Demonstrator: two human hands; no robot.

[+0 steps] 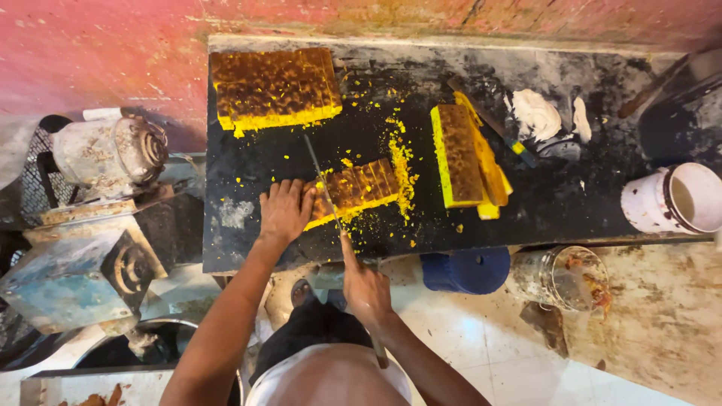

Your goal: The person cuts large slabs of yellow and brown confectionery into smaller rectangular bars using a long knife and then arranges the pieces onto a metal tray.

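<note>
Low in the middle of the frame, the right hand is closing around the handle of a long knife. The blade is lying across a small yellow cake piece on the black bench. The left hand is lying spread and flat, pressing the left end of that piece. Farther, in the upper left of the bench, a big cake slab is resting.

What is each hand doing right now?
Left hand: open, flat on the yellow cake strip.
Right hand: closed on the long knife.
</note>
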